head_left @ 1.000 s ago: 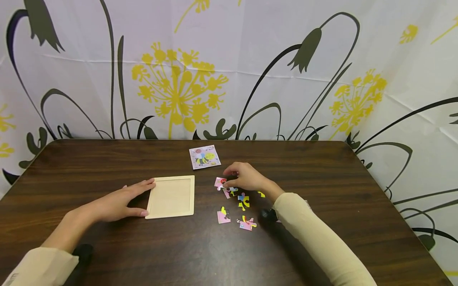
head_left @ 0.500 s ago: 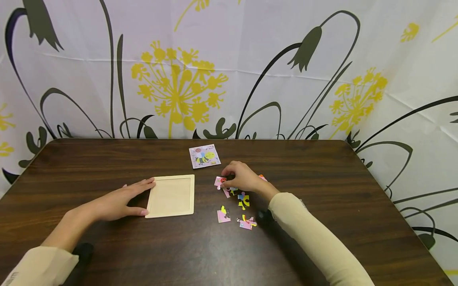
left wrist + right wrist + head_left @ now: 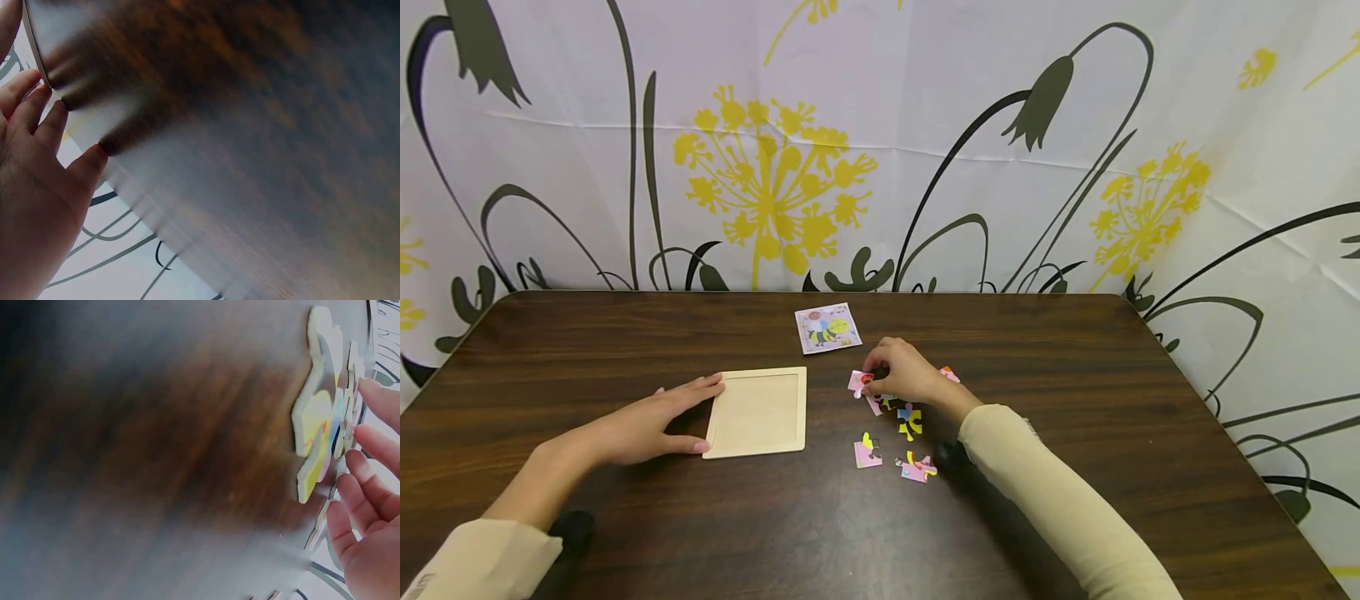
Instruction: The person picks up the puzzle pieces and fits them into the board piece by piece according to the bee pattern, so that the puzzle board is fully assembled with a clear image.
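Observation:
My left hand (image 3: pixel 640 425) lies flat on the dark wooden table (image 3: pixel 1075 367), its straight fingers against the left edge of an empty pale wooden puzzle tray (image 3: pixel 758 412). In the left wrist view the left hand (image 3: pixel 37 162) touches the tray's edge (image 3: pixel 34 44). To the tray's right, my right hand (image 3: pixel 906 373) curls over a pink puzzle piece with a red spot (image 3: pixel 859 383) and pinches it. The right wrist view shows the right hand's fingers (image 3: pixel 369 487) beside blurred yellow and pink pieces (image 3: pixel 315 434) on the table.
Loose pieces lie below the right hand: a yellow-blue one (image 3: pixel 911 422), a pink one (image 3: pixel 867 452), another pink-yellow one (image 3: pixel 917 468), and an orange one (image 3: pixel 950 374) behind the wrist. A small bee picture card (image 3: pixel 828 327) lies further back. A flowered curtain hangs behind.
My right hand has crept slightly left and forward onto the pink piece, uncovering the orange piece behind it. The left hand and tray have not moved.

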{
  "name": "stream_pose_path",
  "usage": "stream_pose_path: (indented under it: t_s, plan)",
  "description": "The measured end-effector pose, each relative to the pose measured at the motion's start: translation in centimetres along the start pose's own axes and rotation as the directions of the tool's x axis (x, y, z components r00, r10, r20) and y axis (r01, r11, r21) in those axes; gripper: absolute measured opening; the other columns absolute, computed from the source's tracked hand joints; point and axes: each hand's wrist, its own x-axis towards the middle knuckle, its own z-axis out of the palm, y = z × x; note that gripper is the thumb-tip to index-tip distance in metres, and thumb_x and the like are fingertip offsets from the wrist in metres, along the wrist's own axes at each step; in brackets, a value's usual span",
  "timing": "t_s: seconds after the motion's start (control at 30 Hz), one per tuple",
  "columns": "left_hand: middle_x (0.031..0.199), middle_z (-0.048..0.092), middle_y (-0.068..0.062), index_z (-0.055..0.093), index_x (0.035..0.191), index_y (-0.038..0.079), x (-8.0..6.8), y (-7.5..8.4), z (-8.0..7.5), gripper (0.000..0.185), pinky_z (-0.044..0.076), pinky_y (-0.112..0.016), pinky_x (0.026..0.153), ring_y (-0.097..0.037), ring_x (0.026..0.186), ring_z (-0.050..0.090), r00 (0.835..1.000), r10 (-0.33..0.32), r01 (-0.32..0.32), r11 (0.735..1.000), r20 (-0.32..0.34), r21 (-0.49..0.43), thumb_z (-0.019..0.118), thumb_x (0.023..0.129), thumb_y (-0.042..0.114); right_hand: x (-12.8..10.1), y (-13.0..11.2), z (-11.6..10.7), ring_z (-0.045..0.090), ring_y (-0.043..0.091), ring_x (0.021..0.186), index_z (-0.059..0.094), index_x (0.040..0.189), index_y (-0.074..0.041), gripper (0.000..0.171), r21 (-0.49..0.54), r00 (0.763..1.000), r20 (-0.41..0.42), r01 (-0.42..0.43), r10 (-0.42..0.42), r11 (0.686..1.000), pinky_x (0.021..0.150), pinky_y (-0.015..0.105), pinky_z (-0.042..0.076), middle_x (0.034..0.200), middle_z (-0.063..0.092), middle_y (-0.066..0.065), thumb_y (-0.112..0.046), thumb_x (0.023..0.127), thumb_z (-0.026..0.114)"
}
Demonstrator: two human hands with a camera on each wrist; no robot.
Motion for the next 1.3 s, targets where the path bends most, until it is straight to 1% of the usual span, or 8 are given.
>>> stream_pose_path:
  t_s: [0.07, 0.17, 0.27, 0.43, 0.67, 0.83, 1.07, 1.3]
  plan:
    - [0.145, 0.022, -0.026, 0.031, 0.139, -0.004, 0.04, 0.0, 0.0, 0.086, 0.014, -0.07, 0.093, -0.046, 0.13, 0.02, 1.0, 0.005, -0.005, 1.0, 0.0, 0.003, 0.067, 0.077, 0.043, -0.02, -0.01, -0.05, 0.05, 0.02, 0.087, 0.068, 0.088, -0.006, 0.022, 0.004, 1.0, 0.005, -0.001, 0.001, 1.0, 0.08, 0.032, 0.041, 0.09, 0.056, 0.005, -0.018, 0.072, 0.078]
    - [0.145, 0.022, -0.025, 0.031, 0.139, -0.003, 0.06, 0.05, 0.02, 0.085, 0.013, -0.07, 0.094, -0.046, 0.131, 0.019, 1.0, -0.006, 0.006, 1.0, 0.003, 0.0, 0.067, 0.077, 0.043, -0.07, -0.06, -0.12, 0.05, 0.02, 0.087, 0.068, 0.089, -0.006, 0.022, 0.011, 1.0, 0.014, -0.003, 0.003, 1.0, 0.08, 0.032, 0.041, 0.091, 0.056, 0.005, -0.017, 0.073, 0.078]
    - [0.145, 0.021, -0.025, 0.031, 0.139, -0.003, 0.05, 0.08, 0.01, 0.085, 0.013, -0.07, 0.094, -0.046, 0.131, 0.018, 1.0, -0.006, 0.006, 1.0, 0.004, -0.005, 0.067, 0.077, 0.043, -0.04, -0.02, -0.11, 0.05, 0.02, 0.087, 0.068, 0.089, -0.006, 0.021, 0.0, 1.0, 0.011, 0.009, -0.009, 1.0, 0.079, 0.031, 0.041, 0.091, 0.056, 0.006, -0.016, 0.073, 0.077]
    - [0.145, 0.021, -0.025, 0.031, 0.139, -0.003, -0.01, 0.11, -0.04, 0.086, 0.013, -0.07, 0.094, -0.046, 0.131, 0.018, 1.0, -0.002, 0.002, 1.0, 0.003, -0.007, 0.067, 0.077, 0.044, 0.09, 0.01, -0.02, 0.051, 0.019, 0.087, 0.068, 0.089, -0.006, 0.019, -0.022, 0.999, 0.018, 0.027, -0.027, 0.999, 0.08, 0.031, 0.041, 0.091, 0.057, 0.004, -0.015, 0.075, 0.076]
    - [0.146, 0.021, -0.025, 0.031, 0.139, -0.003, 0.07, -0.17, 0.08, 0.087, 0.012, -0.07, 0.094, -0.045, 0.131, 0.017, 1.0, -0.003, 0.003, 1.0, 0.002, -0.01, 0.067, 0.076, 0.045, 0.2, -0.02, 0.03, 0.051, 0.017, 0.085, 0.067, 0.089, -0.006, 0.016, -0.018, 0.999, 0.025, 0.027, -0.027, 0.999, 0.079, 0.03, 0.043, 0.091, 0.058, 0.003, -0.014, 0.076, 0.075]
    - [0.146, 0.021, -0.024, 0.031, 0.139, -0.003, 0.12, -0.25, 0.22, 0.087, 0.012, -0.07, 0.094, -0.046, 0.131, 0.018, 1.0, -0.004, 0.004, 1.0, -0.006, -0.009, 0.067, 0.076, 0.045, 0.21, -0.07, -0.03, 0.051, 0.017, 0.084, 0.066, 0.087, -0.006, 0.016, -0.004, 0.999, 0.021, 0.03, -0.03, 1.0, 0.078, 0.029, 0.043, 0.09, 0.058, 0.002, -0.013, 0.076, 0.075]
    - [0.146, 0.02, -0.025, 0.031, 0.14, -0.003, 0.07, -0.05, 0.06, 0.087, 0.012, -0.07, 0.094, -0.045, 0.131, 0.017, 1.0, -0.012, 0.012, 1.0, 0.008, -0.005, 0.067, 0.076, 0.046, 0.26, -0.02, -0.01, 0.05, 0.016, 0.084, 0.064, 0.088, -0.007, 0.017, 0.007, 0.999, 0.024, 0.026, -0.026, 1.0, 0.078, 0.029, 0.042, 0.088, 0.058, 0.001, -0.013, 0.076, 0.075]
    - [0.146, 0.02, -0.024, 0.03, 0.14, -0.002, 0.12, -0.02, 0.06, 0.087, 0.012, -0.07, 0.094, -0.045, 0.131, 0.017, 1.0, -0.016, 0.016, 1.0, 0.011, -0.007, 0.067, 0.077, 0.045, 0.36, 0.11, 0.01, 0.052, 0.017, 0.082, 0.063, 0.088, -0.007, 0.019, 0.058, 1.0, 0.02, 0.001, -0.002, 0.998, 0.075, 0.028, 0.043, 0.086, 0.058, 0.001, -0.011, 0.075, 0.076]
